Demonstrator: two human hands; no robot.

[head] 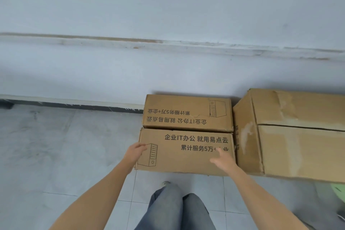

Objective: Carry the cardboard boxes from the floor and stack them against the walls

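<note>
Floor (56, 145) lies grey to my left; next comes my left hand (135, 152), laid over the left top edge of the near box (186, 160), fingers loose rather than clamped. That box sits on the floor, touching the far box (186, 112), which stands against the wall (168, 71). My right hand (222, 160) is spread wide over its right end, blurred, so I cannot confirm contact. I judge I should grip opposite ends low, lift level, and set it squarely on the far box, clear of the big box (298, 136) just beside it.
</note>
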